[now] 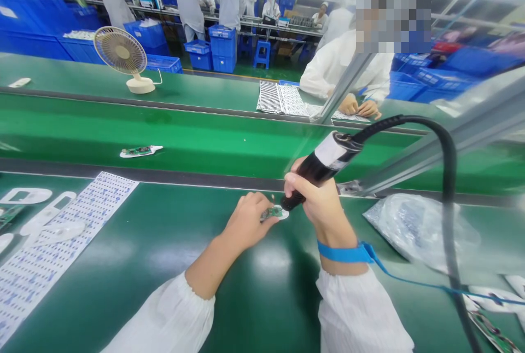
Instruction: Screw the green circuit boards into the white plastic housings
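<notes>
**Black corded tool held at a small circuit-board assembly on a workbench**

The small white plastic shell with a green circuit board in it (pixel 273 212) lay at a dark-green, glossy workbench (pixel 164 265), between the two hands. The left hand (pixel 248 219) was closed on it in a pinch, thumb on the near side and fingers on the far side, probably to keep so light a piece from turning; its right-hand end was left uncovered. The right hand (pixel 315 200) was wrapped round a black, cylindrical handheld tool with a white label band (pixel 320 164). The tool slanted, narrow end down toward the board and rear end up to the right, an angle that seemed to hold the thick black cable (pixel 448 178) away from the left hand. A bright-blue fabric strap (pixel 346 253) circled the right wrist.

Relative to the hands, the assembly sat within the left thumb and fingertips, and below and to the left of the right hand. It was just beside the tool's tip; from where I stood, I could not tell whether the two touched.

Well to the left, loose white plastic shells (pixel 27 195) lay near and over a long white sheet printed in blue (pixel 82 238), presumably set aside to leave elbow room. A crumpled clear plastic bag (pixel 410 227) lay to the right.
</notes>
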`<state>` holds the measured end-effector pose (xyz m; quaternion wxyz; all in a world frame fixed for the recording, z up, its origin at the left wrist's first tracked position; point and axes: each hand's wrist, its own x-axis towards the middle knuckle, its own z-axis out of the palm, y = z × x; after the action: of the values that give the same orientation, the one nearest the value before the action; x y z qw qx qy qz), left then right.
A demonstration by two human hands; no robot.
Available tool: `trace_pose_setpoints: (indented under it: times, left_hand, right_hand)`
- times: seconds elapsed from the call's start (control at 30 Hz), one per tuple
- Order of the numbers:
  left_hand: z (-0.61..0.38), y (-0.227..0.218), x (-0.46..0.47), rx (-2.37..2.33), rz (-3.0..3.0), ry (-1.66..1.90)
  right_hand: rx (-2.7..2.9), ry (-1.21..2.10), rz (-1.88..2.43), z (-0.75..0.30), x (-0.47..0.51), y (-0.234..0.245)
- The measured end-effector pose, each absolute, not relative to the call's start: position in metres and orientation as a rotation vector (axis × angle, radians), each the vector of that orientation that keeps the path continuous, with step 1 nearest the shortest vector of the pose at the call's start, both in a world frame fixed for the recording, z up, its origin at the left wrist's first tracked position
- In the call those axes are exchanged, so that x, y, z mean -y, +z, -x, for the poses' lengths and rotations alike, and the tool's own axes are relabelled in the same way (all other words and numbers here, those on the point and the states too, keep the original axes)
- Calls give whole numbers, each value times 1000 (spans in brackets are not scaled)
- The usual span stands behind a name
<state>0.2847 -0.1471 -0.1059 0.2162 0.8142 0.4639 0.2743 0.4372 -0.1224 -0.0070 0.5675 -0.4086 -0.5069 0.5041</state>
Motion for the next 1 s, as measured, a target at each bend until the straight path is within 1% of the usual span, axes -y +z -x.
trace_pose_setpoints:
  times: [0.2, 0.4, 0.87, 0.93, 1.0]
  left_hand:
    - [-285, -109, 146, -1264, -2269, 780]
    - [-285, -111, 146, -1246, -2281, 819]
    - [-282, -110, 148, -1234, -2328, 818]
    - [-280, -110, 150, -1237, -2339, 815]
    - [-280, -109, 145, -1247, -2358, 821]
  right_hand:
    - [1263, 1196, 983, -436, 123, -7]
    - [1377, 1253, 918, -444, 119, -14]
    - [1304, 1399, 812, -455, 111, -21]
    - [1170, 1339, 723, -467, 109, -19]
    - [991, 1195, 639, -487, 109, -14]
